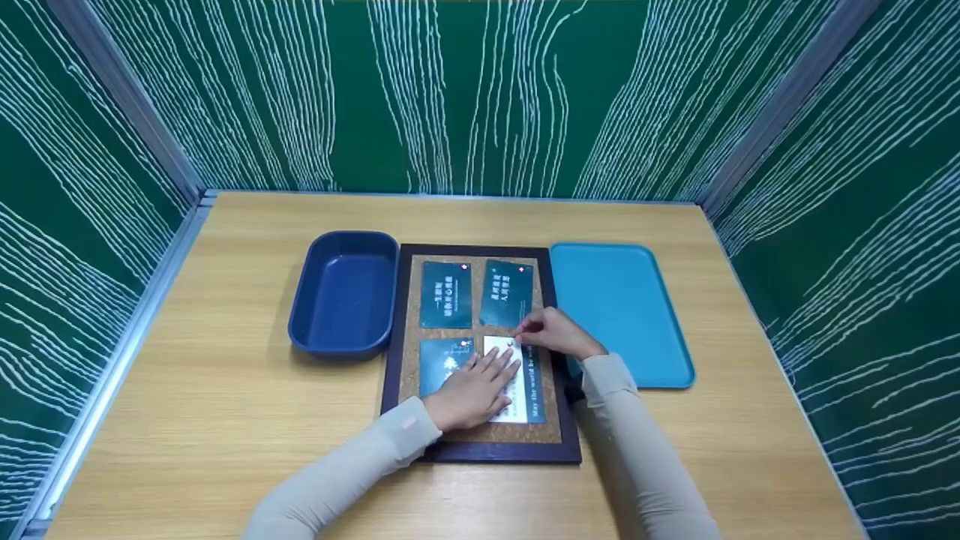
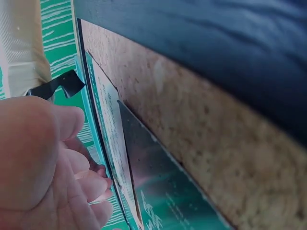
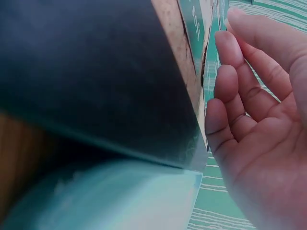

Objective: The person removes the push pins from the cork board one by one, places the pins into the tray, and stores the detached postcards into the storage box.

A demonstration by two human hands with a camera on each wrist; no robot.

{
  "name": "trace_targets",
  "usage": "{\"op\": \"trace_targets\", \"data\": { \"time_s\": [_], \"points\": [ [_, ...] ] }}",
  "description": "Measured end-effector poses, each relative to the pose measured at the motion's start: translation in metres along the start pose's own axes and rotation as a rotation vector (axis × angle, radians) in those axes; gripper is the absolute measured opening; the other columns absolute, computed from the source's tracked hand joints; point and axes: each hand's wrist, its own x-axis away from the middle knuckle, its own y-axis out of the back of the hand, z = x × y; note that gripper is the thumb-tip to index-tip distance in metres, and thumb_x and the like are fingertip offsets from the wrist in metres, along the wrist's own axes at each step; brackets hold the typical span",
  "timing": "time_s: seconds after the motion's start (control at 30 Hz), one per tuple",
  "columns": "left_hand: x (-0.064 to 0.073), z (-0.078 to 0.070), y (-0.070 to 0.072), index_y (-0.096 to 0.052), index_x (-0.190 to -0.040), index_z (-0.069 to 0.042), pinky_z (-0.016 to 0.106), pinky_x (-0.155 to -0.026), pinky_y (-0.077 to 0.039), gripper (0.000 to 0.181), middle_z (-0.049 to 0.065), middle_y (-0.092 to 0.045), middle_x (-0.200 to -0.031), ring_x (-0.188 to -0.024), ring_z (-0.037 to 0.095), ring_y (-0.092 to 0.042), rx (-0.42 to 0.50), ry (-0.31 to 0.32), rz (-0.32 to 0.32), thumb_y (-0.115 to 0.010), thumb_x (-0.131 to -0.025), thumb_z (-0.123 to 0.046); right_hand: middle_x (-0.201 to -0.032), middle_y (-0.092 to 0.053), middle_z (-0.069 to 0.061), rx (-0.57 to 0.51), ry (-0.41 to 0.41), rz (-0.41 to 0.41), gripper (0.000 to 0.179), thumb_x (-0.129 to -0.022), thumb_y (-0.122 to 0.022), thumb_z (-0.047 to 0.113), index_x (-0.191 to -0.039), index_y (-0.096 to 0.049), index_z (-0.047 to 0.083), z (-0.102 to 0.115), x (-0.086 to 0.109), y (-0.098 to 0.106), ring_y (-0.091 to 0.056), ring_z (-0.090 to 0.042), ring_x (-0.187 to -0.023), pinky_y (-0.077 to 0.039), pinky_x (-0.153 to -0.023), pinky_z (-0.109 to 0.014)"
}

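A cork board (image 1: 556, 427) in a dark frame lies on the table with several postcards on it. My left hand (image 1: 471, 390) lies with spread fingers on a white and green postcard (image 1: 534, 394) at the board's lower right, pressing it to the cork. Thumb and index finger of my right hand (image 1: 561, 332) pinch a small pin, mostly hidden, at that card's top edge. In the right wrist view, the other fingers (image 3: 226, 79) are loosely bent. To the left lies a blue-green postcard (image 1: 439, 360), partly under my left hand. Two dark green postcards, left (image 1: 446, 315) and right (image 1: 506, 315), lie above.
A deep blue bin (image 1: 343, 349) stands against the board's left side. At its right lies a flat turquoise tray (image 1: 637, 315), with my right forearm over its near corner. Green patterned panels (image 1: 480, 97) enclose the wooden table (image 1: 210, 360).
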Motion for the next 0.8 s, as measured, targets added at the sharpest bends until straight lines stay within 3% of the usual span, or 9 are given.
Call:
{"op": "trace_targets", "data": {
  "time_s": [0.23, 0.4, 0.8],
  "points": [
    [0.0, -0.002, -0.001, -0.019, -0.155, -0.014, 0.046, -0.12, -0.022, 0.056, 0.007, -0.015, -0.162, -0.149, 0.025, -0.014, -0.031, -0.029, 0.045, -0.031, -0.104, -0.035, -0.095, -0.072, -0.004, 0.014, -0.047, 0.03, 0.012, -0.09, -0.068, 0.02, -0.095, -0.075, 0.013, 0.003, -0.001, -0.002, -0.064, -0.014, -0.084, -0.056, -0.079, -0.034],
    [0.0, -0.009, -0.001, -0.021, -0.154, -0.013, 0.045, -0.119, -0.026, 0.057, 0.008, -0.015, -0.162, -0.149, 0.026, -0.016, -0.039, -0.045, 0.068, -0.032, -0.104, -0.037, -0.093, -0.072, -0.003, 0.04, -0.05, 0.046, 0.011, -0.09, -0.067, 0.021, -0.094, -0.075, 0.013, 0.005, -0.003, -0.002, -0.062, -0.015, -0.079, -0.054, -0.075, -0.031],
    [0.003, -0.021, -0.004, -0.024, -0.153, -0.011, 0.044, -0.118, -0.028, 0.055, 0.011, -0.017, -0.161, -0.148, 0.028, -0.018, -0.03, -0.004, 0.079, -0.034, -0.104, -0.033, -0.092, -0.072, -0.002, 0.044, -0.071, 0.071, 0.01, -0.09, -0.067, 0.02, -0.095, -0.075, 0.015, 0.006, -0.006, -0.006, -0.062, -0.015, -0.078, -0.052, -0.073, -0.029]
  ]
}}
